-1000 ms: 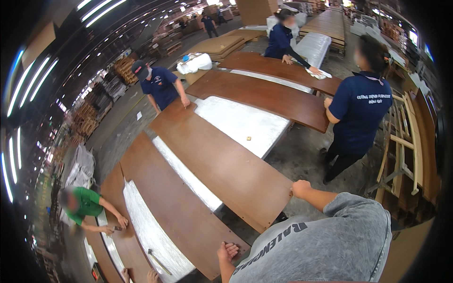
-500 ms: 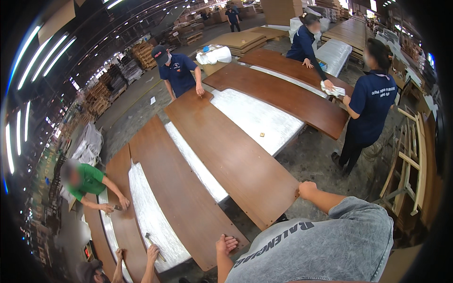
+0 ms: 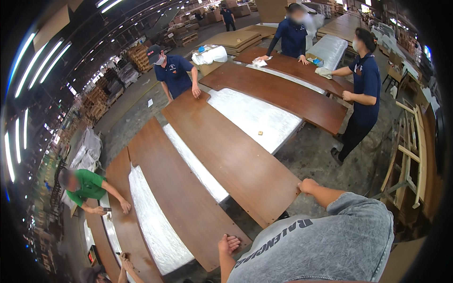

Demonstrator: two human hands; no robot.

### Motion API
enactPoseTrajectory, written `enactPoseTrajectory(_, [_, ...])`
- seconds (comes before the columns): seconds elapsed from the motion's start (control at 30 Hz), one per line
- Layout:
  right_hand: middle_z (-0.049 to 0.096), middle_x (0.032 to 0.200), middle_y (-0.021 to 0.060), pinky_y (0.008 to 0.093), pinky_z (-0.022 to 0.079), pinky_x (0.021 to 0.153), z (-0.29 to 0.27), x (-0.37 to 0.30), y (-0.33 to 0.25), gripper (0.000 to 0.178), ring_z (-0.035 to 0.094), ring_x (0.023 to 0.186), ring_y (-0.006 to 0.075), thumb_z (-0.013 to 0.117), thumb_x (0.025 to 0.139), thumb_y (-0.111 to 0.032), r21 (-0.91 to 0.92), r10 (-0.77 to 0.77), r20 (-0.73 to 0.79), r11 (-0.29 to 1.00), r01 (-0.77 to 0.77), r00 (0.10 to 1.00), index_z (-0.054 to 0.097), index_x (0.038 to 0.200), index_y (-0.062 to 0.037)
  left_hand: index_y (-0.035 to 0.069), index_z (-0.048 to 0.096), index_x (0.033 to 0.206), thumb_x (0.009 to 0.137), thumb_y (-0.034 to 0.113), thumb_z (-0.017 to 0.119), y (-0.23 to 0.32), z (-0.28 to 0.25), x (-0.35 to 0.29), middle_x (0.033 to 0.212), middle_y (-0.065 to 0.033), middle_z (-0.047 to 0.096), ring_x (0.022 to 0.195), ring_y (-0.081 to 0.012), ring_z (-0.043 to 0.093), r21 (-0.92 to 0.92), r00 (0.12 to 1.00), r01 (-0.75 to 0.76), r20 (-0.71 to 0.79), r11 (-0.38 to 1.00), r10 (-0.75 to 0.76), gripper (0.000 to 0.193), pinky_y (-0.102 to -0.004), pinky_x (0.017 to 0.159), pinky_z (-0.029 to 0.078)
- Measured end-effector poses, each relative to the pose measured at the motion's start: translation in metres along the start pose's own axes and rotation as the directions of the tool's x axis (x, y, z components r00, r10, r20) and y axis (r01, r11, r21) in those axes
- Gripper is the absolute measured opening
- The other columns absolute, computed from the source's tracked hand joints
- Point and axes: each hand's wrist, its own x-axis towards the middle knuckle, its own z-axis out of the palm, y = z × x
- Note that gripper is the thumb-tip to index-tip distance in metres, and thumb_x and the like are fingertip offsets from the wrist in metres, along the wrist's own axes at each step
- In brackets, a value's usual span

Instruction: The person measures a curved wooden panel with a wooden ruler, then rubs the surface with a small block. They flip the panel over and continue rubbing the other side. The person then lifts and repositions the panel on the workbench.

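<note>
My right hand [image 3: 309,186] is closed around the near right corner of a long brown wooden panel [image 3: 231,158]. My left hand [image 3: 229,244] is at the near end of a second brown panel [image 3: 184,188], its fingers loosely bent and nothing seen in them. Both panels lie on supports wrapped in shiny white film [image 3: 196,162]. Small dark holes show near the panels' near ends. At the far end of the first panel, a co-worker in a navy shirt [image 3: 174,73] has a hand on its corner.
To the left, a co-worker in green [image 3: 89,185] holds a small dark block by another panel [image 3: 130,226]; another person's hands [image 3: 126,264] are below. Two navy-shirted co-workers wipe a panel [image 3: 283,63] at the far right. A wooden frame [image 3: 410,153] leans at right.
The far-right co-workers have straightened and shifted their cloths along the panel. The green-shirted person has raised the block. The lower-left person's hands have moved down. My hands stay nearly still.
</note>
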Motion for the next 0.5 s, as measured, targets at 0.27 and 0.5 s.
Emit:
enactPoseTrajectory(0.27, [0.075,0.106,0.0183,0.0450,0.058,0.085,0.028,0.003,0.006,0.033,0.072,0.101,0.0341,0.062,0.089,-0.032,-0.231,-0.235,-0.284,0.958,0.172,0.930,0.076,0.100,-0.0037,-0.011,0.062,0.120,0.108,0.047,0.032,0.001,-0.004,0.002,0.105,-0.0234,0.073,0.087,-0.0347,0.074,0.049,0.998,0.021,0.056,0.999,-0.023,0.067,-0.0422,0.070,0.061])
enactPoseTrajectory(0.5, [0.073,0.109,0.0187,0.0456,0.057,0.087,0.014,0.006,0.009,0.037,0.071,0.104,0.0342,0.067,0.088,-0.034,-0.235,-0.238,-0.193,0.953,0.191,0.952,0.073,0.109,-0.0044,-0.010,0.065,0.113,0.109,0.046,0.033,0.003,-0.006,0.006,0.099,-0.0238,0.074,0.083,-0.0351,0.075,0.006,0.997,0.056,0.062,0.998,-0.056,0.064,-0.0419,0.067,0.063])
